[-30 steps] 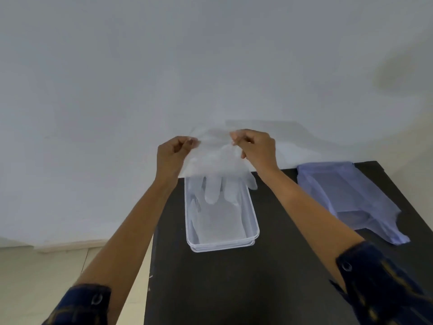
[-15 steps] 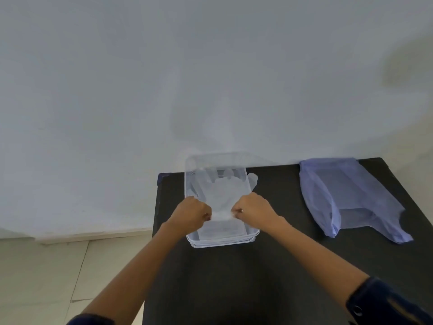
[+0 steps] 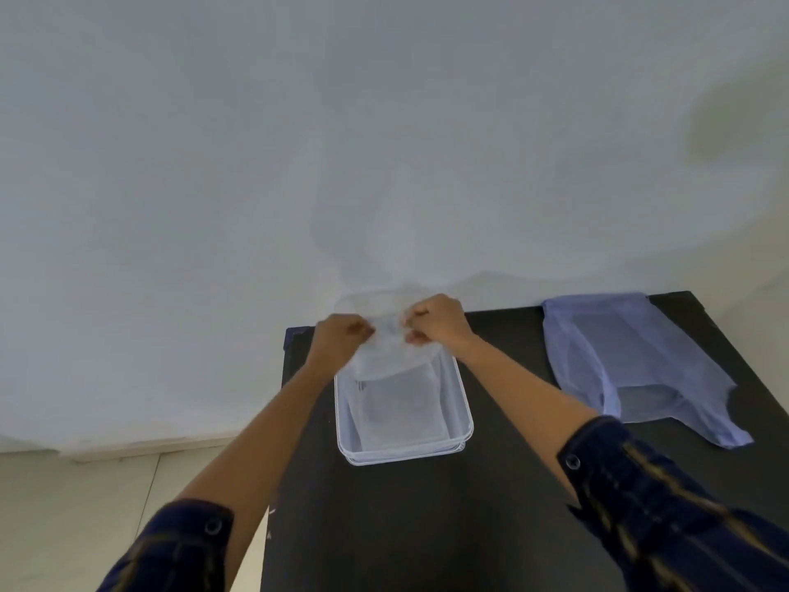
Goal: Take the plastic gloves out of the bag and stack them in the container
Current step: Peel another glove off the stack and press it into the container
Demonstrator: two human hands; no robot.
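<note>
— So, both hands pinched shut on it?
— Yes: left hand (image 3: 339, 340) and right hand (image 3: 437, 321) hold a plastic glove (image 3: 386, 352) over the container's (image 3: 463, 414) far end.
— Risk?
— Thin film could cling to fingers and land crumpled when released.

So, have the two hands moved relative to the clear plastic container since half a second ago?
Yes. Both hands went from the clear plastic container's near end to its far end.
</note>
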